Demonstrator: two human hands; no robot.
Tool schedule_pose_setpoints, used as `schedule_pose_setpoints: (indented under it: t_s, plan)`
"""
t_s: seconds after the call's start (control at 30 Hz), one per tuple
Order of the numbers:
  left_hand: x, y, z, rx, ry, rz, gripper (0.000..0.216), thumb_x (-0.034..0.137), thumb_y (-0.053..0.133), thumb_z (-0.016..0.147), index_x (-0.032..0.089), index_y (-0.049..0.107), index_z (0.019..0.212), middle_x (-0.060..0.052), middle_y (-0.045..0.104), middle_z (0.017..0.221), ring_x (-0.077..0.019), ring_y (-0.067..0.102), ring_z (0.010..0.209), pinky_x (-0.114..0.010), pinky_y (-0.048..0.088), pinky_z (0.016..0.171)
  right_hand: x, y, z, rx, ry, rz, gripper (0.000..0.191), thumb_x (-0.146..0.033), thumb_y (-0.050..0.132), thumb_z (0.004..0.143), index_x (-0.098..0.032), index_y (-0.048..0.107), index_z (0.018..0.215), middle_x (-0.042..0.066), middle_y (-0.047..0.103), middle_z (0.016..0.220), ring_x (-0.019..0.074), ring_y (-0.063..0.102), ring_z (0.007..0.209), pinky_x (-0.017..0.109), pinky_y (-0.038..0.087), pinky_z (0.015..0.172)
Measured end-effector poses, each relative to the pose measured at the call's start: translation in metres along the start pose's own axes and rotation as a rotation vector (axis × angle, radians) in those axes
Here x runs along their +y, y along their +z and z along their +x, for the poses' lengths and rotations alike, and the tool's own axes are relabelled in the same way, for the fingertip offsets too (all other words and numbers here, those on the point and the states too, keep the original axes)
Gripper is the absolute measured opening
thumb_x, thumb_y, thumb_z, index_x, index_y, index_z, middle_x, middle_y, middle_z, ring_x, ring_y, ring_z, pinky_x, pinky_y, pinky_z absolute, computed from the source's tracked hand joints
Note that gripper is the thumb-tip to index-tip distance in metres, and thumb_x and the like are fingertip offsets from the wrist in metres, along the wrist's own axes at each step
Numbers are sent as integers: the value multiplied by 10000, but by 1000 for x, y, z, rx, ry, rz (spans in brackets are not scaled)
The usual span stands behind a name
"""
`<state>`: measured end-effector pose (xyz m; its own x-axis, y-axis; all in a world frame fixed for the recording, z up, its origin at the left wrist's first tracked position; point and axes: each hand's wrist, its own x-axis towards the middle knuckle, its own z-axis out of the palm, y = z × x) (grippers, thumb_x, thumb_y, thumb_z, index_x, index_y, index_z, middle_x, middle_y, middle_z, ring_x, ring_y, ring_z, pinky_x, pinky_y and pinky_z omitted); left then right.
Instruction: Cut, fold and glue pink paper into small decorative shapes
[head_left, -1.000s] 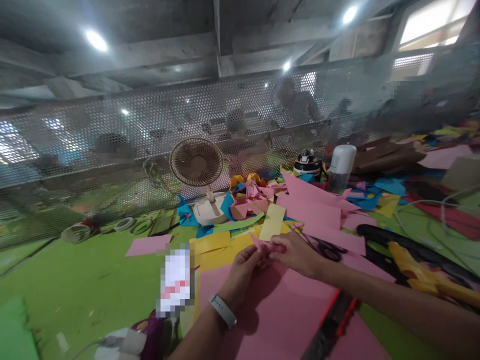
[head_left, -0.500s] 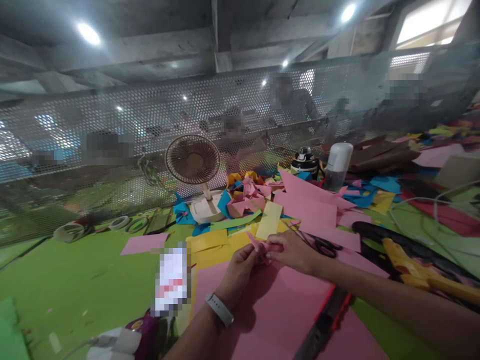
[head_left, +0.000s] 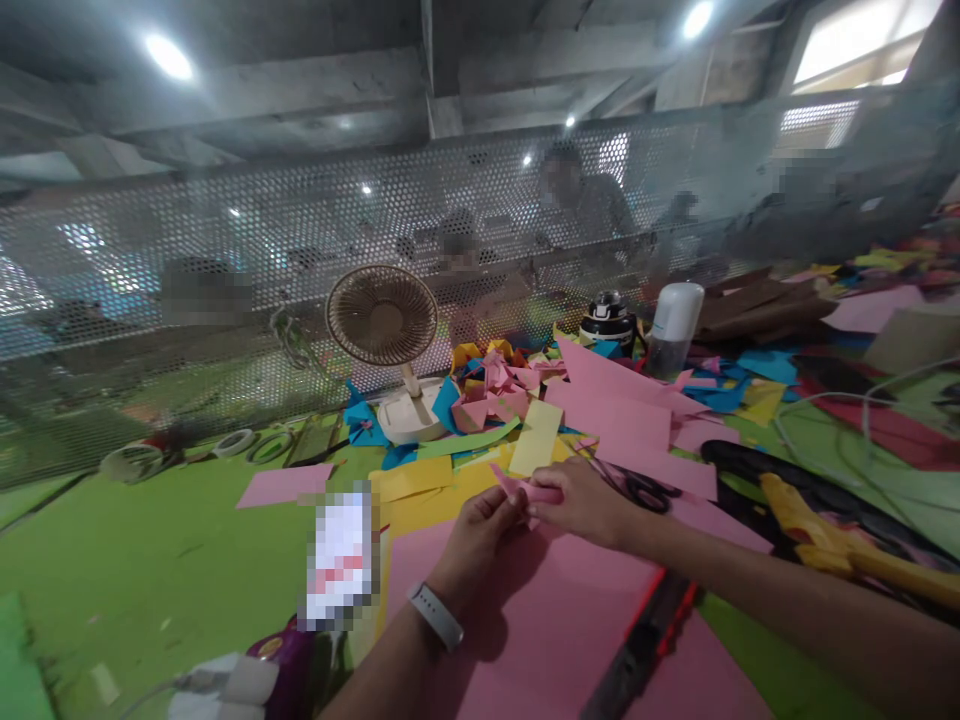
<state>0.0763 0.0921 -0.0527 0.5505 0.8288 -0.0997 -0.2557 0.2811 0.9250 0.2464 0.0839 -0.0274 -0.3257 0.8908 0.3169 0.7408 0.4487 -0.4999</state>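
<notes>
Between my two hands is a small folded piece of pink paper [head_left: 541, 493]. My left hand [head_left: 486, 525], with a pale band on its wrist, pinches the paper's left part. The fingers of my right hand [head_left: 581, 500] close round its right part. Both hands are just above a large pink sheet [head_left: 559, 610], which lies over yellow paper [head_left: 412, 480]. Close to my right hand lies a pair of black-handled scissors [head_left: 646, 490], partly hidden behind it. My fingers cover some of the folds.
A small fan [head_left: 382, 315] stands before a perforated screen [head_left: 247, 240]. Folded paper pieces [head_left: 499, 385] are heaped beside it. A cutter [head_left: 637, 645] lies by my right forearm. Tape rolls [head_left: 131, 462], a white-topped bottle [head_left: 677, 315] and a black tray [head_left: 750, 480] are around. People show behind the screen.
The pink paper has turned slightly between my fingers, and its right part now lies flatter. My hands stay almost in place; the whole view has shifted a little.
</notes>
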Motion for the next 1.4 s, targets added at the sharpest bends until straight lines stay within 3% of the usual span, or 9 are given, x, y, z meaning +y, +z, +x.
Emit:
schedule_pose_setpoints:
  t_s: [0.33,0.5,0.83,1.4]
  plan:
    - [0,-1,0,41,-7,21,310,428,680,738,135,673,840,-30,591,766,-132,533,734,-277,430,775,-4,-1,-1,-2,4,-58,211,-242,538,788,-169,516,591,-12,561,590,109,425,566,257,228,596]
    - [-1,-2,0,38,-6,4,313,414,685,737,133,672,874,-36,594,782,-131,528,737,-267,419,770,-4,0,-1,-1,-1,-77,244,-249,535,805,-171,493,577,-19,539,564,111,434,571,261,221,607]
    - [-4,-3,3,47,76,97,302,411,628,793,114,654,843,-21,564,703,-93,442,608,-210,337,597,0,1,-1,9,-44,-89,215,-245,518,818,-173,528,616,-14,553,592,116,447,591,260,239,632]
    - [0,-1,4,44,67,104,309,417,670,753,126,676,856,-34,615,771,-117,512,696,-225,381,678,-3,-2,1,-21,-4,-114,179,-255,548,829,-168,591,679,21,620,675,150,520,690,268,275,691]
